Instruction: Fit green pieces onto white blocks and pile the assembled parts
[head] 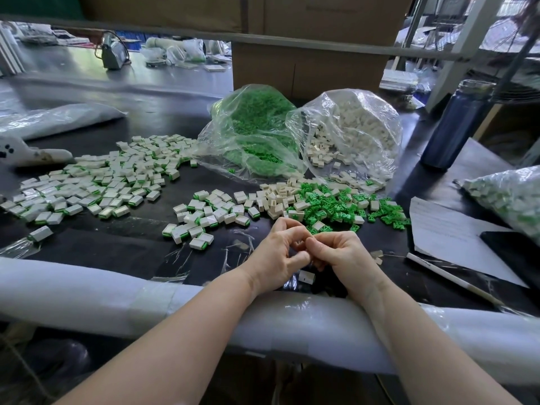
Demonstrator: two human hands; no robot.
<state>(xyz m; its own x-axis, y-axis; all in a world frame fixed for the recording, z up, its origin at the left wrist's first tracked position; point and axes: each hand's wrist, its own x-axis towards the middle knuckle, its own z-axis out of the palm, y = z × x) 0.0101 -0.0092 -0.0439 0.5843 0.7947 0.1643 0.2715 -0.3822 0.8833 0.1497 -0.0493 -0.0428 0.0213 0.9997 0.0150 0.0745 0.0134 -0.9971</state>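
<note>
My left hand and my right hand meet fingertip to fingertip near the table's front edge, fingers curled around a small part that is almost wholly hidden between them. A white block lies on the table just below the hands. Loose green pieces and loose white blocks are heaped just beyond my hands. Assembled white-and-green parts lie in a small pile left of centre and in a wide pile further left.
An open bag of green pieces and an open bag of white blocks stand behind the heaps. A dark bottle, a sheet of paper, a pen and a filled bag lie on the right. A padded rail lines the front edge.
</note>
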